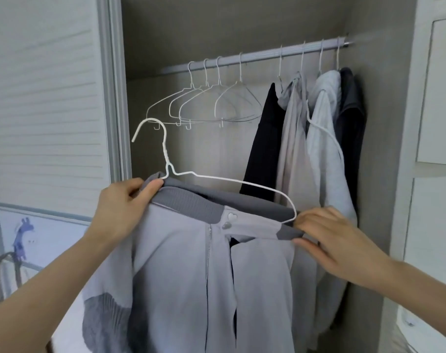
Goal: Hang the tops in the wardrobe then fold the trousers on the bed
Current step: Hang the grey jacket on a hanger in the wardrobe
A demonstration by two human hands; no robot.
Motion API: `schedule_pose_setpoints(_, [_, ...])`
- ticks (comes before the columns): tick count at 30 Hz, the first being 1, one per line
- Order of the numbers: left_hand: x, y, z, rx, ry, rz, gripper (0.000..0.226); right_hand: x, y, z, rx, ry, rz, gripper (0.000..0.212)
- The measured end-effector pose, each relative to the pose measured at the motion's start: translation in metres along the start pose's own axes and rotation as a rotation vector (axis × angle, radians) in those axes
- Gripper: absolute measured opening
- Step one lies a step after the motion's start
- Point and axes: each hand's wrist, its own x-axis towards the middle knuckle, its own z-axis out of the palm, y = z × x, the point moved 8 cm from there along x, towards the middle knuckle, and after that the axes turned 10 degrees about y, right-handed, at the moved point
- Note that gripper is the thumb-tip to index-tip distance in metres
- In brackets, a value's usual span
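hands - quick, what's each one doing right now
Left hand: closed, pinching the jacket collar at the neck of the white hanger.
Right hand: closed on the collar's other end by the hanger's shoulder.

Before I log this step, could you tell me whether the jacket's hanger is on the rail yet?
Not yet: the hanger hook is below the rail, free.

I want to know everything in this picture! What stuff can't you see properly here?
Head view only:
- The left shoulder of the white hanger: tucked inside the grey zip top.
- The top's hem: cut off by the bottom edge.
- The left hand fingertips: curled behind the collar.
- The dark top at the far right of the rail: mostly behind the light grey one.
- The bed and trousers: out of frame.
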Motion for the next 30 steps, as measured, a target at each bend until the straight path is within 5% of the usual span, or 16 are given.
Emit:
schedule_pose_setpoints(8, [-0.044, 0.029, 0.019, 0.287, -0.225, 0.628, 0.062, 0.02, 0.01, -0.02, -0.027, -0.149, -0.137, 0.032])
schedule_pose_setpoints(10, [-0.05, 0.04, 0.022, 0.311, -0.2, 0.61, 0.054, 0.033, 0.007, -0.026, 0.03, -0.117, -0.084, 0.03])
schedule_pose_setpoints(15, [-0.05, 0.078, 0.05, 0.051, -0.227, 0.312, 0.052, 0.072, -0.024, -0.031, 0.114, 0.258, 0.172, 0.014])
schedule_pose_setpoints(19, [-0.03, 0.081, 0.041, -0.1, -0.127, 0.162, 0.056, 0.061, 0.005, 0.008, 0.215, 0.012, 0.601, 0.059])
schedule_pose_setpoints(24, [-0.022, 0.061, 0.023, -0.092, -0.078, 0.12, 0.058, 0.023, 0.034, 0.034, 0.545, -0.438, 0.813, 0.064])
schedule_pose_setpoints(27, [-0.021, 0.058, 0.023, -0.087, -0.081, 0.118, 0.056, 0.012, 0.034, 0.038, 0.773, -0.465, 0.903, 0.051])
schedule_pose_setpoints(30, [-0.019, 0.058, 0.023, -0.075, -0.092, 0.138, 0.053, 0.018, 0.036, 0.028, 0.698, -0.308, 0.821, 0.037])
